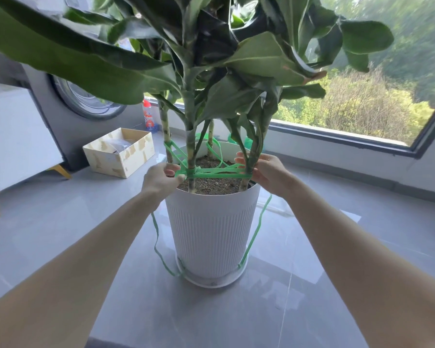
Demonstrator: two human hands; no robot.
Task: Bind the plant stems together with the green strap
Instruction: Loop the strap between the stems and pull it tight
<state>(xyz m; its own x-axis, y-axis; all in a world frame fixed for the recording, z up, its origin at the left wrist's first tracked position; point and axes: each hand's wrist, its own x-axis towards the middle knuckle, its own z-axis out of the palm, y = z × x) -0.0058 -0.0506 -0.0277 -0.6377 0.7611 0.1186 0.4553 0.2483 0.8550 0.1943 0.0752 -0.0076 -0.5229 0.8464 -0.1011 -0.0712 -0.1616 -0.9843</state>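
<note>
A tall leafy plant stands in a white ribbed pot (211, 229) on a saucer. Several pale striped stems (191, 146) rise from the soil. A green strap (219, 174) runs taut between the middle stem and the right stem, with more loops around the back stems. My left hand (161, 179) pinches the strap at the pot's left rim. My right hand (264, 169) grips the strap beside the right stem. Both loose strap ends hang down past the pot's sides to the floor.
A wooden box (119, 154) sits on the grey tiled floor to the left. Behind it stands a grey washing machine (86, 101), with a white cabinet (13, 136) at the far left. A spray bottle (148, 116) stands by the window sill (337, 136).
</note>
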